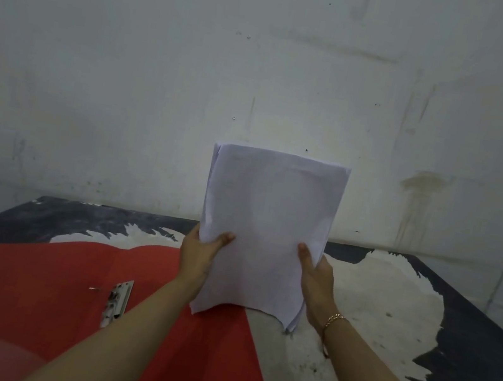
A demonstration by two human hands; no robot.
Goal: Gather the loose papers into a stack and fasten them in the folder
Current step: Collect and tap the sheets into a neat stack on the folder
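Note:
A stack of white papers (266, 222) stands upright on its lower edge, held between both hands over the table. My left hand (199, 258) grips the stack's left edge with the thumb on the front sheet. Gripping the right edge the same way is my right hand (316, 282), which wears a thin bracelet at the wrist. The stack's bottom corners touch the open red folder (36, 294) and the table beside it. A metal fastener clip (117, 303) lies on the folder's inner face, left of my left forearm.
The table (467, 343) has a worn dark top with a large pale patch to the right of the folder. A stained grey wall (262, 75) rises directly behind the table's far edge.

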